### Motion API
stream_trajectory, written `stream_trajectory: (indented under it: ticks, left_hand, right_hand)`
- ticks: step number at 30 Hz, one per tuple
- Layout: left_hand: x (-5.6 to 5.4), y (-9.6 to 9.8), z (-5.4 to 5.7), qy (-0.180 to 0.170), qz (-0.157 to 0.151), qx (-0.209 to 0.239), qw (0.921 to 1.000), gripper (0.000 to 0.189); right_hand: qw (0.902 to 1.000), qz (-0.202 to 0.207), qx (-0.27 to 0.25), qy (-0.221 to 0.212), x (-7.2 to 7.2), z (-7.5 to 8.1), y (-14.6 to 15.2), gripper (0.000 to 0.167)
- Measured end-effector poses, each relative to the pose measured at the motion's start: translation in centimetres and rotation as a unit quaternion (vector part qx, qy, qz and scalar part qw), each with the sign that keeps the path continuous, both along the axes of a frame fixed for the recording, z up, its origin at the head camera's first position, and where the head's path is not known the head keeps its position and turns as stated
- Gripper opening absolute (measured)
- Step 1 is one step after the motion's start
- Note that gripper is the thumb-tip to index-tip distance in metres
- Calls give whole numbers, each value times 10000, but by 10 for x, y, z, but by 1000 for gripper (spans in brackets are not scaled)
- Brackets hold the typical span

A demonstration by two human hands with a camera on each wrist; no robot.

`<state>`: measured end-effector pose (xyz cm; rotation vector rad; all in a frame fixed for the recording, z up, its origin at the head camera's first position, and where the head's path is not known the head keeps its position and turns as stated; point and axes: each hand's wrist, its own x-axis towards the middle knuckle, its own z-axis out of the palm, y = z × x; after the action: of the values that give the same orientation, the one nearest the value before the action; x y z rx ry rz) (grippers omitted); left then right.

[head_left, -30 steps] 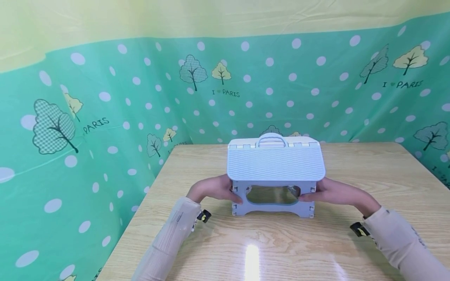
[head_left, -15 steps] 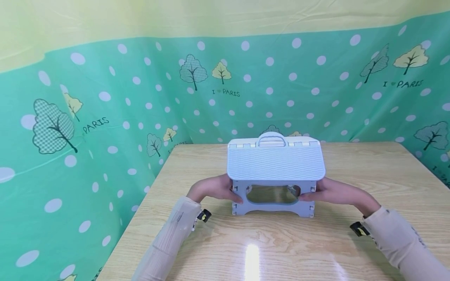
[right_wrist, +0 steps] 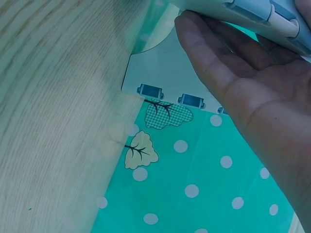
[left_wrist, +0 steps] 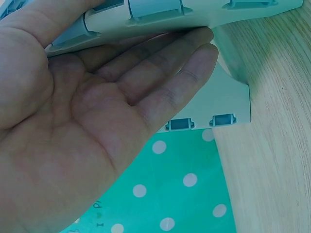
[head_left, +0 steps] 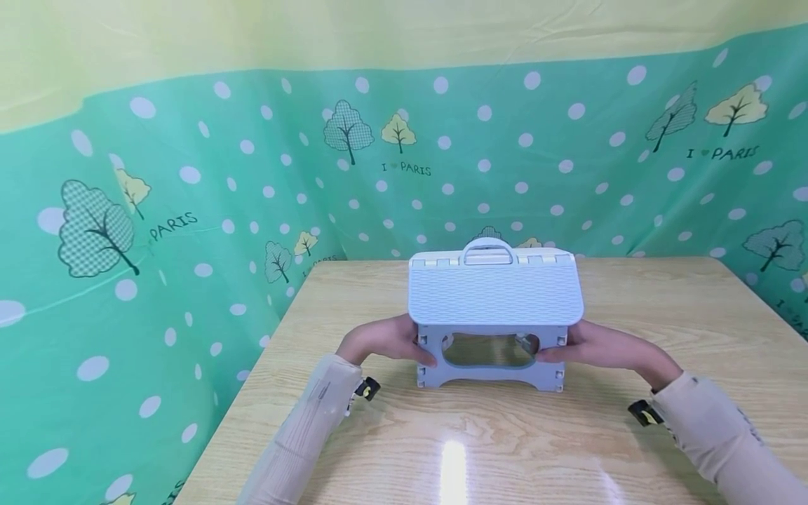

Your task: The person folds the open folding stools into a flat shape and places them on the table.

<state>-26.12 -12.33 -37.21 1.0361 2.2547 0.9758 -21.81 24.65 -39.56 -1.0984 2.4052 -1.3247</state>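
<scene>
A light blue folding step stool (head_left: pixel 495 291) with a woven-pattern top stands on the table, its two top halves tilted like a roof and its carry handle (head_left: pixel 489 244) upright at the ridge. My left hand (head_left: pixel 393 337) grips its left side, thumb over the front leg panel (head_left: pixel 489 374). On the right side my right hand (head_left: pixel 600 344) holds it likewise, thumb at the panel's oval opening. In the left wrist view, my left fingers (left_wrist: pixel 170 80) reach in behind the front leg, near the rear panel (left_wrist: pixel 214 104). My right fingers (right_wrist: pixel 209 53) do the same in the right wrist view.
The stool stands on a wood-grain table (head_left: pixel 492 442), with a bright light reflection in front of it. Behind and to the left hangs a green dotted curtain (head_left: pixel 208 280) with printed trees. Small black devices (head_left: pixel 367 388) sit at both wrists.
</scene>
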Motion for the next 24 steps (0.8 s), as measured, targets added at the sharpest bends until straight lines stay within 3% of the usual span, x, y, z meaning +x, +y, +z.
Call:
stream_trajectory:
  ticks: [24]
  left_hand:
    - [0,1,0,93,10,-76,9999,95]
  right_hand:
    - [9998,141,-44,-147,-2,-3,1,89]
